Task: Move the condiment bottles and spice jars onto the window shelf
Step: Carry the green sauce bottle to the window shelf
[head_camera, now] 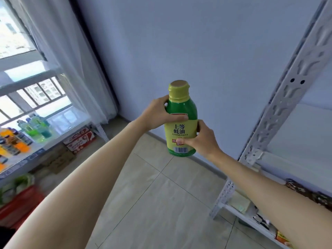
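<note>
Head view: both hands wrapped around oyster sauce bottle [181,123], left hand [158,115] high near the shoulder, right hand [199,139] low on the label, upright, mid-air over tiled floor [152,194]. Best kept vertical, carried left to window shelf [53,139] beside drink bottles [34,126]. White rack [280,108] at right.

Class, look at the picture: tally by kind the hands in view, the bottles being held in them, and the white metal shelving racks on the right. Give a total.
Hands: 2, the left hand and right hand
Held bottles: 1, the oyster sauce bottle
White metal racks: 1, the shelving rack
Total: 4
</note>
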